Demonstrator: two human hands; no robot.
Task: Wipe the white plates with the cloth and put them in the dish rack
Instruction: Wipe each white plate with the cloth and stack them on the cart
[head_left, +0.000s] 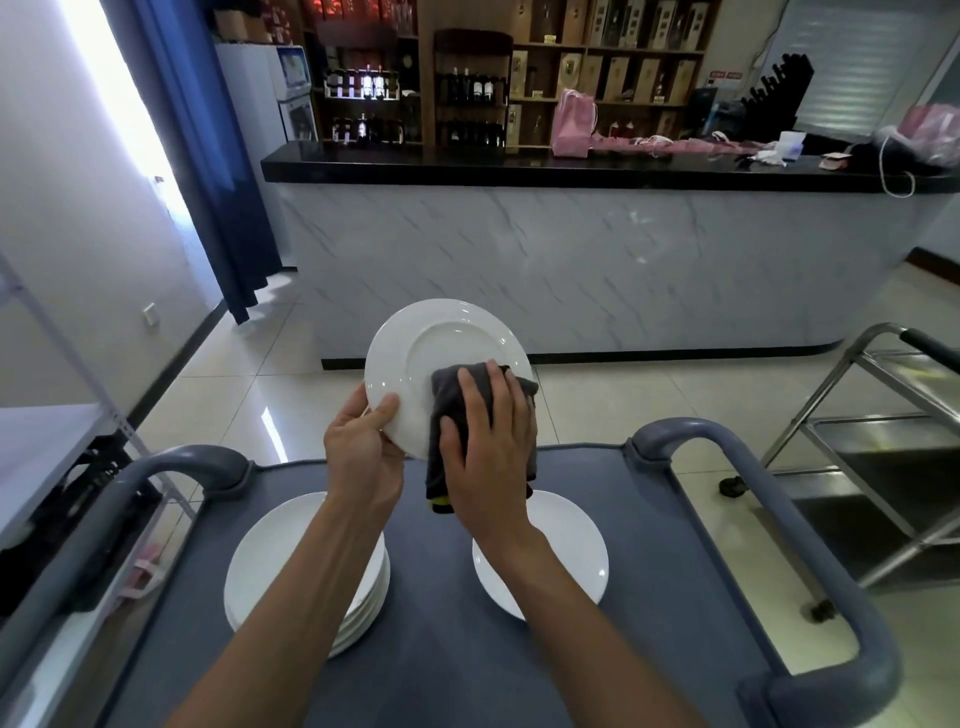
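**Inspector:** Start with the largest item.

**Assistant:** Grey-blue cart (649, 597), top surface, with curved handles at both sides. On it, left, a stack of white plates (270, 561); right, a single plate (576, 545) lying flat, well apart from the stack.

**Inspector:** The plate in work?

**Assistant:** Held plate (441, 353) is raised above the cart's far edge, tilted with its face toward the camera (upper rim farthest away). No dish rack can be identified with certainty; a steel frame (883, 415) stands at right, purpose unclear.

**Inspector:** Hands?

**Assistant:** Left hand (363, 447) grips the plate's lower-left rim, thumb on the face, fingers curled behind. Right hand (488, 441) lies spread over the dark grey cloth (452, 384), pressing it against the plate's lower-right face, thumb hooked round the cloth's left edge. The cloth hangs below the rim, a yellow patch at its bottom corner.
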